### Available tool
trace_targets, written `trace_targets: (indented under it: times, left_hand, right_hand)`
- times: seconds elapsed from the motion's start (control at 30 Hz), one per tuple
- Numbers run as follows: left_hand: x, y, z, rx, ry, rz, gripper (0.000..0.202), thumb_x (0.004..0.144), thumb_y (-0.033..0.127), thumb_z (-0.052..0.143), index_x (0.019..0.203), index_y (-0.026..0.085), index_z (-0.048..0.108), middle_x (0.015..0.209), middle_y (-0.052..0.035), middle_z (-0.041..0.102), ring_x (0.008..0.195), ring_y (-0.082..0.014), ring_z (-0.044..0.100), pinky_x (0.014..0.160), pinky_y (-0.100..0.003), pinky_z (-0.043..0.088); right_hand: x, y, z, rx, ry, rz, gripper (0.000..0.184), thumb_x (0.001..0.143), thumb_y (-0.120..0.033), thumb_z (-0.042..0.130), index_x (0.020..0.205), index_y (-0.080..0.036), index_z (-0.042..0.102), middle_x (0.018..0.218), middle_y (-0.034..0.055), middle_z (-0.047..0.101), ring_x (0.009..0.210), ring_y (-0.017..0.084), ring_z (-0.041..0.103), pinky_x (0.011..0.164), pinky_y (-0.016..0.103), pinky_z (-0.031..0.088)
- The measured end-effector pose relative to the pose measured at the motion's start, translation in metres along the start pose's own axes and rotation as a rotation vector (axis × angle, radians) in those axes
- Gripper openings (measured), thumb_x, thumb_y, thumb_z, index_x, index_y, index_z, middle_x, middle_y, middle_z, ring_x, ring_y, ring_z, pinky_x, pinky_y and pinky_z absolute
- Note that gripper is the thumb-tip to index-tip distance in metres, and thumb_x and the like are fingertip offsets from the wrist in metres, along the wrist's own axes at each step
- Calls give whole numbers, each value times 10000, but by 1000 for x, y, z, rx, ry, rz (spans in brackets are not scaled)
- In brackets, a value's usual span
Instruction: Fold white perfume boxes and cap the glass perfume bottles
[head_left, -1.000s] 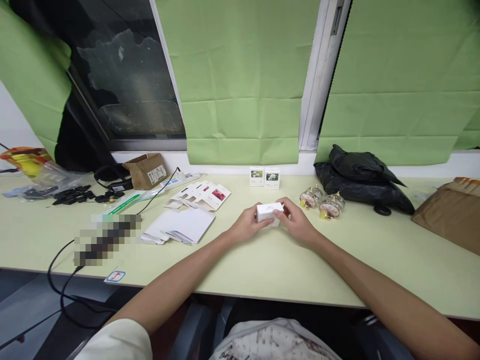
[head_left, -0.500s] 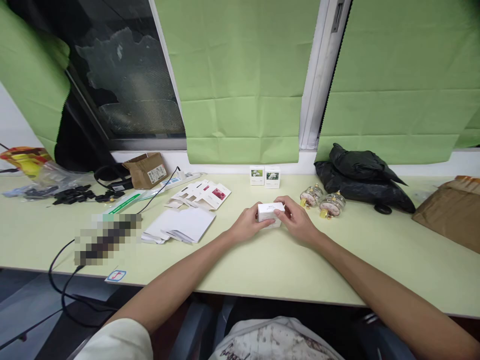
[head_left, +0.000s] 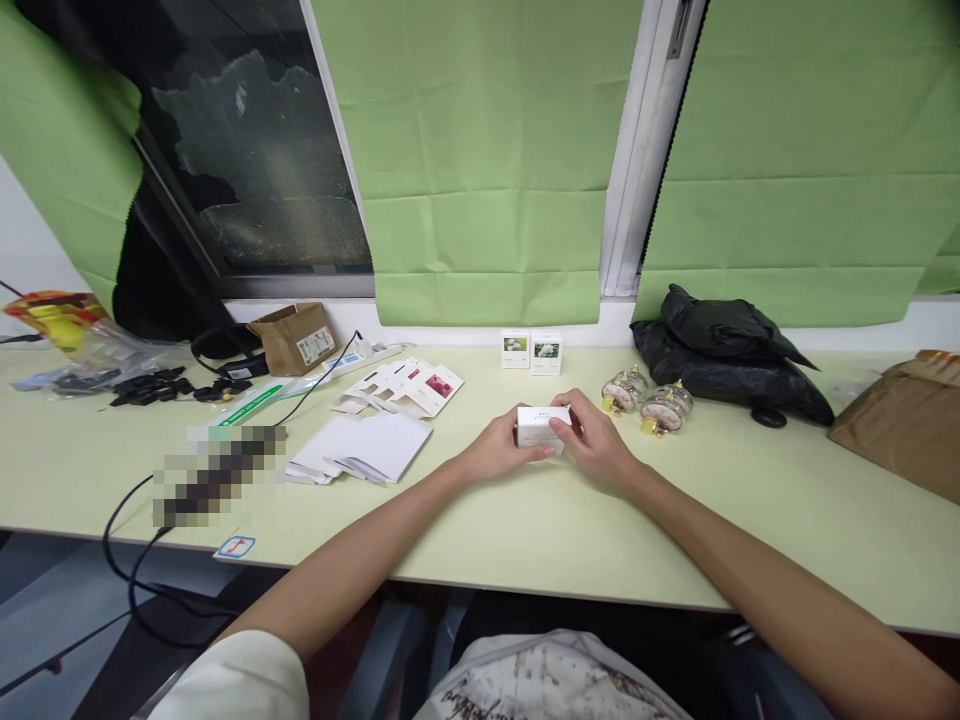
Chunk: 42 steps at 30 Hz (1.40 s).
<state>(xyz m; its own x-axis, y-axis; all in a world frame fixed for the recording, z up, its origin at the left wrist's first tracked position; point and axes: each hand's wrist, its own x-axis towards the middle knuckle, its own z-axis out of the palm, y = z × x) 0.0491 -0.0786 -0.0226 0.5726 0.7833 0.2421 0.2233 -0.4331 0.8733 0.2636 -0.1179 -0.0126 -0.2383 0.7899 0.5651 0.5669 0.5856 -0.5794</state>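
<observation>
Wide green tabletop (head_left: 525, 540), black bag (head_left: 727, 345) slumped at the far right. Flat cartons (head_left: 367, 448) lie fanned left of centre, not folded up. In the middle, the left hand (head_left: 495, 455) and right hand (head_left: 600, 445) each close their grip on one white box (head_left: 536, 428), low over the tabletop. Two jars (head_left: 645, 400) sit unboxed just right; two made-up boxes (head_left: 531, 352) stand at the far edge.

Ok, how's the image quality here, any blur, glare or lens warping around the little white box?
Head view: even, soft light, no hard shadows on the desk; the white box, held by the left hand and right hand, is sharp, but its print is too small to read; a pixelated patch masks something at left; the window frame leans from wide-angle distortion.
</observation>
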Motion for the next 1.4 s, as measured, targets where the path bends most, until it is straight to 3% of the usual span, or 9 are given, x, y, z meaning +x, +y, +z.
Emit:
trace_targets:
  times: [0.23, 0.43, 0.6, 0.83, 1.1, 1.4]
  left_hand:
    - [-1, 0, -1, 65, 15, 20, 541, 788, 502, 813, 1199, 221, 604, 1043, -44, 717, 908, -213, 660, 734, -299, 497]
    - [0, 2, -1, 133, -7, 72, 474, 808, 467, 795, 1179, 209, 653, 1086, -48, 717, 936, -219, 659, 776, -307, 500]
    - [-1, 2, -1, 127, 10, 60, 555, 789, 458, 815, 1254, 210, 640, 1171, -71, 715, 992, -241, 670, 813, -327, 505]
    - [-4, 7, -1, 75, -42, 116, 757, 671, 459, 919, 1312, 204, 607, 1267, -112, 679, 1109, -283, 647, 907, -368, 501]
    - [-3, 5, -1, 25, -60, 102, 780, 660, 435, 932, 1342, 201, 637, 1235, -122, 682, 1114, -300, 634, 925, -378, 488]
    - [3, 8, -12, -254, -295, -18, 863, 747, 477, 879, 1487, 218, 517, 1334, -123, 633, 1154, -274, 600, 891, -334, 483]
  right_hand:
    - [-3, 2, 1, -35, -17, 10, 287, 969, -509, 606, 1074, -254, 528, 945, 17, 615, 711, 169, 535, 644, 312, 433]
    - [-3, 7, 1, -113, -3, -163, 243, 1016, -469, 564, 1113, -247, 540, 974, 34, 609, 784, 187, 588, 670, 325, 452]
    - [-2, 12, 2, -209, 10, -320, 224, 1024, -397, 566, 1190, -248, 554, 1032, 63, 630, 866, 214, 637, 716, 341, 490]
    - [-3, 9, 1, -265, 21, -418, 274, 992, -354, 597, 1231, -231, 548, 1023, 69, 639, 843, 213, 636, 681, 334, 494]
    - [-4, 7, -1, -169, 16, -335, 247, 1010, -317, 548, 1246, -244, 542, 1050, 74, 631, 895, 226, 621, 744, 365, 502]
    - [-2, 5, -4, -57, 18, -235, 208, 1063, -331, 457, 1221, -259, 573, 1091, 75, 626, 924, 229, 601, 761, 383, 496]
